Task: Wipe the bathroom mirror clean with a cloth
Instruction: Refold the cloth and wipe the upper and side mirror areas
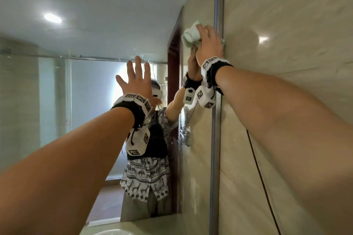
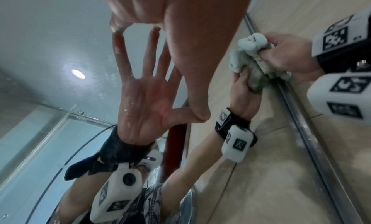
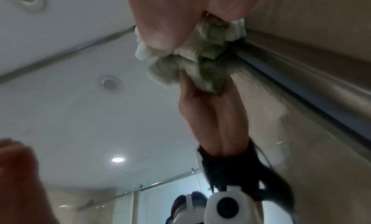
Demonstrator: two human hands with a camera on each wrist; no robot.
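Note:
The bathroom mirror (image 1: 76, 44) fills the left and middle of the head view. My right hand (image 1: 207, 42) grips a bunched pale green cloth (image 1: 191, 35) and holds it against the glass high up, right beside the mirror's right edge. In the right wrist view the cloth (image 3: 200, 60) is crumpled under my fingers (image 3: 160, 28), meeting its own reflection. My left hand (image 1: 136, 78) is raised with fingers spread, holding nothing; in the left wrist view its fingertips (image 2: 116, 27) and thumb touch the glass.
A metal strip (image 1: 216, 120) frames the mirror's right edge, with beige wall tiles (image 1: 286, 25) beyond it. Wet smears (image 1: 184, 135) show on the glass below the cloth. A black cable (image 1: 261, 177) hangs by my right arm. A basin rim (image 1: 114, 232) lies at the bottom.

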